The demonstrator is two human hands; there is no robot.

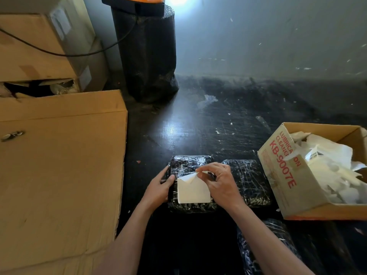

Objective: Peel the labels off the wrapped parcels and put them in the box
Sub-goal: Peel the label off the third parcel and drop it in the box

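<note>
Head view: right hand (218, 183) pinches the thin, tearable label (193, 190) by its lifted far corner, while left hand (160, 185) clasps the slick wrapped parcel (186, 165).

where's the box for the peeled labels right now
The open cardboard box sits on the dark floor at right, just right of a black wrapped parcel.

I count three black wrapped parcels: one (190, 183) under my grips, one (250, 181) just right of my right grip, one (264, 245) nearer me by my right forearm. One white label (193, 190) shows on the first. One open box (309, 175) sits right of my right grip, holding many peeled labels (333, 167), too jumbled to count.
</note>
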